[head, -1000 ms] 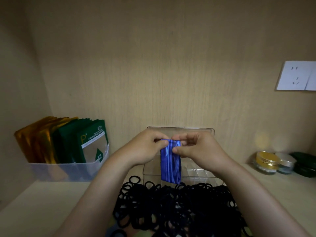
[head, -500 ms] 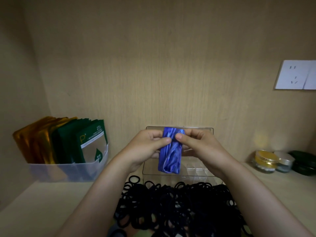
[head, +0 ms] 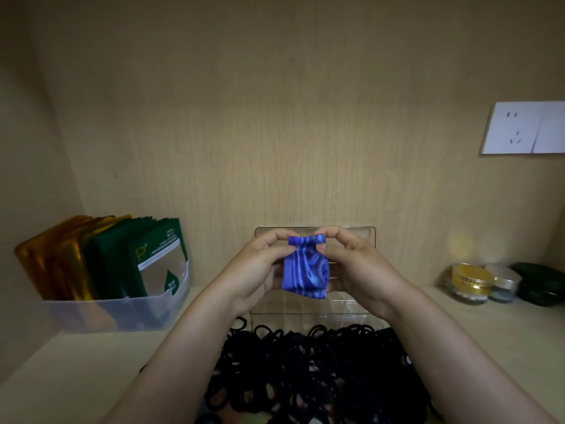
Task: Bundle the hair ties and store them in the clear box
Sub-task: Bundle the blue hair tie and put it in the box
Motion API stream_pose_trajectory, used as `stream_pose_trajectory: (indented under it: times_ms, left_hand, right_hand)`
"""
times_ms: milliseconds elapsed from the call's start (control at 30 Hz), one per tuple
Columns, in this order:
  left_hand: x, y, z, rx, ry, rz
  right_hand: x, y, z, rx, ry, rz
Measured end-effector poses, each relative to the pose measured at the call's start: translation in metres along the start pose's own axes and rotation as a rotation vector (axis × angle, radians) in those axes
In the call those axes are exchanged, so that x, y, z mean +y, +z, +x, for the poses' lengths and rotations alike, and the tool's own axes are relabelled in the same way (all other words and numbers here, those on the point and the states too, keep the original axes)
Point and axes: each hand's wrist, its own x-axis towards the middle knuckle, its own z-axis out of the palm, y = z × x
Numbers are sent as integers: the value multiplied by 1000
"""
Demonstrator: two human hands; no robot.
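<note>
A small blue patterned fabric piece (head: 306,269) hangs in front of the clear box (head: 345,310). My left hand (head: 260,270) pinches its upper left edge and my right hand (head: 354,267) pinches its upper right edge, thumbs and forefingers at the top corners. The clear box stands open against the back wall, its lid (head: 363,234) upright behind my hands, its divided compartments partly hidden. A big heap of black hair ties (head: 305,368) lies on the shelf just in front of the box, between my forearms.
A translucent bin (head: 122,313) with gold and green sachets (head: 153,258) stands at the left. At the right sit a gold-lidded jar (head: 469,283), a silver-lidded jar (head: 503,283) and a dark green container (head: 539,284). A white wall socket (head: 524,128) is on the back panel.
Both hands have spread slightly apart at the top, widening the blue fabric piece, which earlier hung as a narrower strip and now sits a little higher.
</note>
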Motion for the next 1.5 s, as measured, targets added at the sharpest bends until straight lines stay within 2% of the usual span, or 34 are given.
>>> stream_pose_trajectory:
  times_ms: [167, 333, 467, 633, 700, 800, 967, 1133, 1200, 1300, 1500]
  left_hand:
    - [0, 2, 1, -27, -40, -66]
    - [1, 2, 1, 50, 39, 266]
    - [-2, 2, 2, 85, 102, 379]
    - [-5, -4, 4, 80, 111, 475]
    - [-6, -6, 2, 29, 89, 444]
    - [-6, -5, 1, -39, 46, 224]
    - [-6, -5, 1, -56, 10, 20]
    - [-4, -5, 3, -36, 5, -7]
    - [-3, -6, 2, -12, 32, 106]
    - [-4, -5, 1, 17, 65, 263]
    - [-9, 0, 3, 105, 47, 249]
  right_hand:
    - [-1, 0, 1, -18, 33, 99]
    - [-1, -2, -1, -4, -25, -84]
    - [3, 2, 1, 83, -66, -119]
    - [7, 4, 3, 114, -100, -110]
    - [8, 3, 3, 108, -99, -101]
    - [8, 5, 2, 99, -89, -41]
    - [5, 4, 2, 24, -33, 107]
    - [3, 3, 1, -5, 29, 170]
    - [2, 2, 1, -18, -6, 105]
    - [7, 2, 3, 67, -34, 14]
    - [9, 3, 3, 121, -37, -40]
